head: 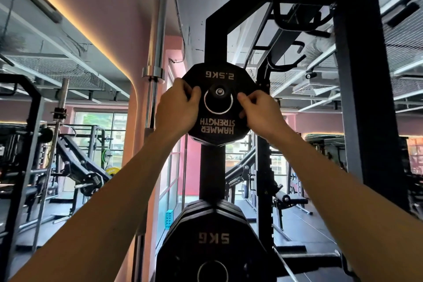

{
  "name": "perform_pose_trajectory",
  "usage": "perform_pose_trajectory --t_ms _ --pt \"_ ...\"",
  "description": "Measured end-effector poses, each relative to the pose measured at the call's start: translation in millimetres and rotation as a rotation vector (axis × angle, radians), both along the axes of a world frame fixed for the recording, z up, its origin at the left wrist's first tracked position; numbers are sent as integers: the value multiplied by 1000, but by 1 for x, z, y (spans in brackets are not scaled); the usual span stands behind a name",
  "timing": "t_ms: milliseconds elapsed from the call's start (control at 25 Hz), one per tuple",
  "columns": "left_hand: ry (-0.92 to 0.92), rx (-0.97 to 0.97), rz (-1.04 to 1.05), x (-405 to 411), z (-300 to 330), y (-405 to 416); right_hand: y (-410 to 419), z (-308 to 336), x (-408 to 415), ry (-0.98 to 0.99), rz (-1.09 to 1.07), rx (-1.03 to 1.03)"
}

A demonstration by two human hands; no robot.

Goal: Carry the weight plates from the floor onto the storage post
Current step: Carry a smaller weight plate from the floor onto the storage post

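Already the black rack upright [212,167] carries 5KG plates [214,239] low down. Higher, both hands grip the 2.5KG plate [218,126], left hand [176,107] and right hand [261,112] curled over its edges, its bore around the storage post [219,91]. Released before seating fully, it could slide off. It reads HAMMER STRENGTH, upside down.

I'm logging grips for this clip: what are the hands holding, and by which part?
Both hold the 2.5 kg weight plate on the storage post: left hand grips its left rim, right hand its right rim.
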State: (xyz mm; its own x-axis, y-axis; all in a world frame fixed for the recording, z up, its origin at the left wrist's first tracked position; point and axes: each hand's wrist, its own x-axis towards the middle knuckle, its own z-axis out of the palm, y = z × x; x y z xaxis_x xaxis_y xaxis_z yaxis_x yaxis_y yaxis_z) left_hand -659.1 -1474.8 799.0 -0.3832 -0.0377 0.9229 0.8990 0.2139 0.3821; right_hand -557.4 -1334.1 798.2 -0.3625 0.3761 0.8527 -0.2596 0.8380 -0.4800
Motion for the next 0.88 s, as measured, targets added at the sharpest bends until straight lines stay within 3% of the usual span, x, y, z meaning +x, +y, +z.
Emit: perform_pose_trajectory --t_ms 520,720,880 --pt "195 17 172 -44 -2 36 19 -4 -52 142 -185 4" --pt "158 -116 95 -41 -4 26 10 -10 -37 72 -113 -16" --pt "45 -169 -20 -26 -66 3 3 -74 -15 -108 -32 -65"
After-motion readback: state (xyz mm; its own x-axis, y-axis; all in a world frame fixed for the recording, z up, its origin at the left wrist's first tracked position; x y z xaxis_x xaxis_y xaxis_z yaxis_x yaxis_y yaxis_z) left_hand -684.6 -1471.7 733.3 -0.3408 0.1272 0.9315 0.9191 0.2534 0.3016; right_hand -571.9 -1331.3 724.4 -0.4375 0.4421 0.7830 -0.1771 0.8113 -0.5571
